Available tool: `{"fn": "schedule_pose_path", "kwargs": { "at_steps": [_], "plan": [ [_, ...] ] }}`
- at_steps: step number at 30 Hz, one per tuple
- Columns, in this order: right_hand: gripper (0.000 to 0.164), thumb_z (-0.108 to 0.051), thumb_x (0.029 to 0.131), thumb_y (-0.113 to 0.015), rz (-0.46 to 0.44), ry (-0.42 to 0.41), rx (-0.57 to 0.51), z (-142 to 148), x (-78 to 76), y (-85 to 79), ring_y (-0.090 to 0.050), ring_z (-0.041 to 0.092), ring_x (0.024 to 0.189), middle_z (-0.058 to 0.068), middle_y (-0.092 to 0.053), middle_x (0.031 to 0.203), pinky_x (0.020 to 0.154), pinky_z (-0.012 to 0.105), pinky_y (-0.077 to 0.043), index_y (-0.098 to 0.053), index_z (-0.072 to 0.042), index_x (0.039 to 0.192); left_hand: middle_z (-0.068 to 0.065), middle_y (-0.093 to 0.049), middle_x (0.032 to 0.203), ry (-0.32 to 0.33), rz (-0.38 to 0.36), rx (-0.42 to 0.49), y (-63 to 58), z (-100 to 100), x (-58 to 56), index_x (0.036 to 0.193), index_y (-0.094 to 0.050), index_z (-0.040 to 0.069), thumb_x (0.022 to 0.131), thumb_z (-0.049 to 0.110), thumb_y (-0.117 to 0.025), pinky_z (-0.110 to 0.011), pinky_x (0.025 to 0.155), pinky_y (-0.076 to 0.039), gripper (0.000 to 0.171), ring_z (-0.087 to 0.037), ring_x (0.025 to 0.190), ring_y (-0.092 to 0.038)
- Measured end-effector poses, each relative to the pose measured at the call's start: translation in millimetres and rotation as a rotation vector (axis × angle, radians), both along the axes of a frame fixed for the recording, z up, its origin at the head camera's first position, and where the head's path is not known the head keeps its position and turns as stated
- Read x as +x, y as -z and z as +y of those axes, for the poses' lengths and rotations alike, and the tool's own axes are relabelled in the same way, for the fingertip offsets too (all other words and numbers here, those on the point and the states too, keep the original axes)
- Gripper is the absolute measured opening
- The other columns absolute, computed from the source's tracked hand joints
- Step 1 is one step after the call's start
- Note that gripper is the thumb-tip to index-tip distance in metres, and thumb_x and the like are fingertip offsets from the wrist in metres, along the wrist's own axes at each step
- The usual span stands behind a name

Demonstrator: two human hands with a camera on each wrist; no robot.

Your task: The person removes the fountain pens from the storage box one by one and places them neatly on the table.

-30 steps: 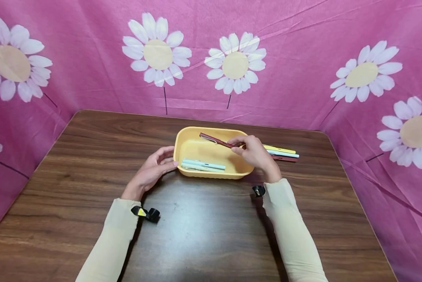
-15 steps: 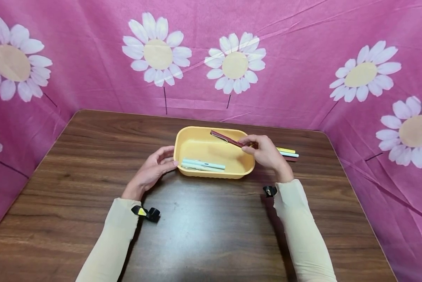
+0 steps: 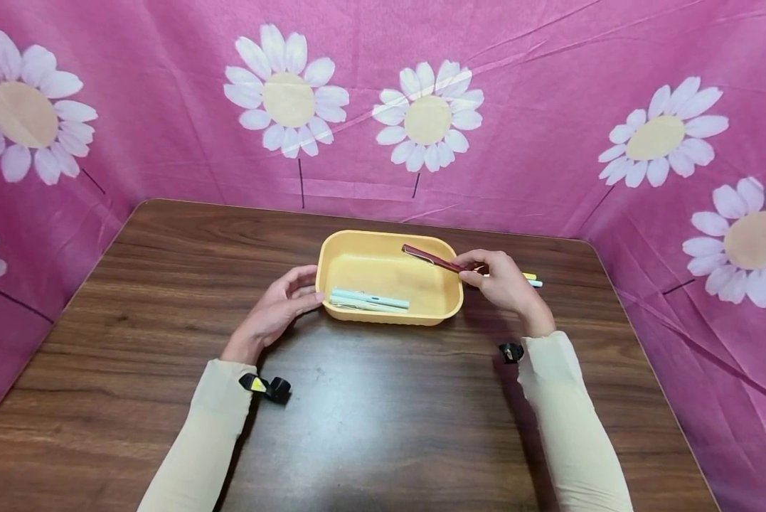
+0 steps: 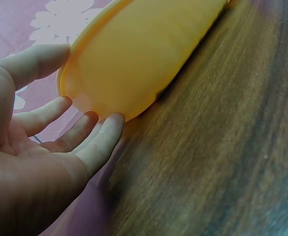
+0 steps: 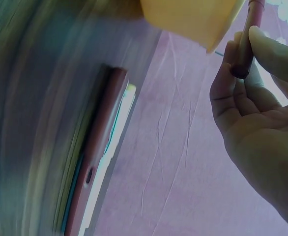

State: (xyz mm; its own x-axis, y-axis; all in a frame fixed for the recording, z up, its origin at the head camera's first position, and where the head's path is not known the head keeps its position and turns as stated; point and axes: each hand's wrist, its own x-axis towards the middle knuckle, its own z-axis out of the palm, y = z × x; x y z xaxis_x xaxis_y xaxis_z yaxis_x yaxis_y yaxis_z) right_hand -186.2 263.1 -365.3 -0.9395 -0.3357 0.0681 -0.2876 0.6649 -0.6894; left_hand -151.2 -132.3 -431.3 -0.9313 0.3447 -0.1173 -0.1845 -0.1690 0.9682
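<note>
In the head view my right hand (image 3: 501,284) pinches a dark red pen (image 3: 430,257) between thumb and fingers. The pen's clipped cap reaches over the right part of a yellow plastic box (image 3: 389,314); its other end shows in the right wrist view, below the thumb. My left hand (image 3: 274,313) touches the left end of the box, thumb near the rim; fairly straight fingers lie against the outer wall in the left wrist view. Several pale blue-green pens (image 3: 370,301) lie inside the box along its near side.
Right of the box lie more pens, partly behind my right hand: a yellow pen (image 3: 530,276), a whitish pen (image 3: 536,284) and a dark red pen (image 5: 97,147). The brown wooden table (image 3: 357,412) meets a pink flowered cloth (image 3: 357,192) at the back.
My right hand has moved right with the dark red pen, from above the box to its right rim. The left hand and the box have stayed put.
</note>
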Motion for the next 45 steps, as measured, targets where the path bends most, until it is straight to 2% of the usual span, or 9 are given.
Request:
{"fn": "schedule_pose_path", "kwargs": {
  "at_steps": [4, 9, 22, 30, 39, 45],
  "plan": [
    [0.020, 0.003, 0.094, -0.068, 0.007, 0.012, 0.002, 8, 1.8, 0.7, -0.062, 0.028, 0.084, 0.014, -0.073, 0.101, 0.068, 0.023, -0.049, -0.073, 0.000, 0.113, -0.029, -0.036, 0.149, -0.001, -0.004, 0.001, -0.3, 0, 0.9, 0.150, -0.032, -0.008, 0.094, -0.004, -0.062, -0.024, 0.095, -0.053, 0.064, -0.033, 0.127, -0.049],
    [0.019, 0.002, 0.093, -0.070, 0.028, 0.015, 0.024, 17, 3.1, 3.2, -0.060, 0.026, 0.077, 0.011, -0.072, 0.097, 0.062, 0.022, -0.047, -0.074, -0.003, 0.110, -0.029, -0.036, 0.149, -0.002, -0.005, 0.002, 0.0, 0, 1.0, 0.150, -0.031, -0.008, 0.094, -0.005, -0.062, -0.024, 0.096, -0.052, 0.064, -0.035, 0.128, -0.049],
    [0.019, 0.001, 0.094, -0.069, 0.029, 0.030, 0.059, 37, 11.6, 7.7, -0.057, 0.025, 0.082, 0.015, -0.072, 0.113, 0.067, 0.024, -0.046, -0.074, -0.003, 0.112, -0.027, -0.037, 0.149, -0.001, -0.019, -0.003, 0.7, 0, 2.5, 0.151, -0.032, -0.006, 0.094, -0.004, -0.063, -0.025, 0.096, -0.052, 0.065, -0.035, 0.128, -0.049],
    [0.018, 0.001, 0.093, -0.069, 0.038, 0.041, 0.055, 47, 11.1, 14.2, -0.054, 0.026, 0.079, 0.015, -0.072, 0.108, 0.063, 0.023, -0.042, -0.074, -0.003, 0.110, -0.028, -0.037, 0.149, -0.004, -0.012, 0.010, 2.2, -2, 2.9, 0.151, -0.031, -0.007, 0.095, -0.005, -0.062, -0.025, 0.097, -0.052, 0.064, -0.032, 0.127, -0.050],
    [0.019, 0.001, 0.093, -0.070, 0.059, 0.042, 0.049, 56, 14.6, 17.0, -0.053, 0.018, 0.080, 0.016, -0.072, 0.110, 0.064, 0.023, -0.043, -0.075, -0.002, 0.111, -0.028, -0.037, 0.149, 0.010, -0.005, 0.017, 1.4, -1, 0.7, 0.151, -0.031, -0.007, 0.095, -0.005, -0.061, -0.026, 0.098, -0.052, 0.063, -0.035, 0.129, -0.048],
    [0.018, 0.000, 0.093, -0.070, 0.053, 0.029, 0.037, 67, 18.5, 21.2, -0.052, 0.014, 0.077, 0.015, -0.072, 0.102, 0.062, 0.022, -0.043, -0.075, -0.002, 0.110, -0.028, -0.037, 0.149, 0.010, -0.010, 0.021, 0.6, -1, -1.0, 0.151, -0.031, -0.007, 0.095, -0.005, -0.061, -0.027, 0.099, -0.052, 0.064, -0.035, 0.129, -0.048]
  ]
}}
